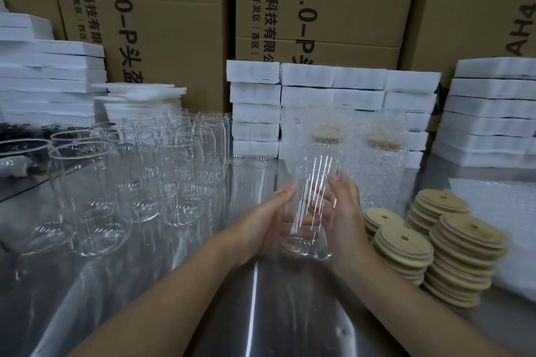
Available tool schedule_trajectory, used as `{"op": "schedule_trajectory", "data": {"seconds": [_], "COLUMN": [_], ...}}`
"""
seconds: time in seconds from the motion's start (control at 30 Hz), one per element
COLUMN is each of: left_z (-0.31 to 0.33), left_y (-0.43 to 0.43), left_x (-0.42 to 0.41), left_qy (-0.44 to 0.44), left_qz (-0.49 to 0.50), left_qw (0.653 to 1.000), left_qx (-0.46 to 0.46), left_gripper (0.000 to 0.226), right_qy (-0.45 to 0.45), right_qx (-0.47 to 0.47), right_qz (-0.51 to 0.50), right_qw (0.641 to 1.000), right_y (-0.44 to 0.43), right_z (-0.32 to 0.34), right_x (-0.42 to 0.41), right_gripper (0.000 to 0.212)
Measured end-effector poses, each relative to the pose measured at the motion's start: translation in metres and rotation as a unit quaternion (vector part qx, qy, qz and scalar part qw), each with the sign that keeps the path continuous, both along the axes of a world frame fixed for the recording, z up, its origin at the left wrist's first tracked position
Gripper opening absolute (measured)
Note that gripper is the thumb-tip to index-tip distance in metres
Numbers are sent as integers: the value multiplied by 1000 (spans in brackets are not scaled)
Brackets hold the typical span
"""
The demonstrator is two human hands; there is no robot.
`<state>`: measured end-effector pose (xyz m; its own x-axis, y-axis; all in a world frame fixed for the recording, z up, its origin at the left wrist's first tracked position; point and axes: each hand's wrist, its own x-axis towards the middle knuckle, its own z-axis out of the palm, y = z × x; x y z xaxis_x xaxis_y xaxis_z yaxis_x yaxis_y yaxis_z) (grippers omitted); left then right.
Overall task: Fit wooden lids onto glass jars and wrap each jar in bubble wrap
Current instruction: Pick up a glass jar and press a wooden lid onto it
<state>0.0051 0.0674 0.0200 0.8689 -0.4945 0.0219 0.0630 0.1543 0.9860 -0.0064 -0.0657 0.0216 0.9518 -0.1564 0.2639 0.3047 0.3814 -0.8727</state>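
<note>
The held jar [314, 203] is smeared by motion, and whether a lid sits on it cannot be told. The left hand [269, 214] is blurred too. Fingers [320, 210] are warped behind the glass. The bubble wrap sheet [504, 211] is cut by the right edge.

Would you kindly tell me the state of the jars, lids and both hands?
Held jar: lidless, unwrapped.
Left hand: grips it.
Right hand: grips it.
Jars at left: upright, lidless, unwrapped.
Wrapped jars: lidded, standing.
Lids: stacked, unused.
</note>
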Motion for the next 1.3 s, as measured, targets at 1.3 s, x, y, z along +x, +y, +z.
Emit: {"op": "schedule_trajectory", "data": {"seconds": [1.3], "left_z": [12], "left_y": [-14], "left_x": [-20], "left_qy": [68], "left_qz": [-13], "left_qw": [994], "left_qx": [-89], "left_gripper": [44], "right_qy": [111], "right_qx": [50], "right_qz": [123], "right_qw": [985], "right_y": [-12], "right_z": [6], "right_x": [4], "right_gripper": [45]}}
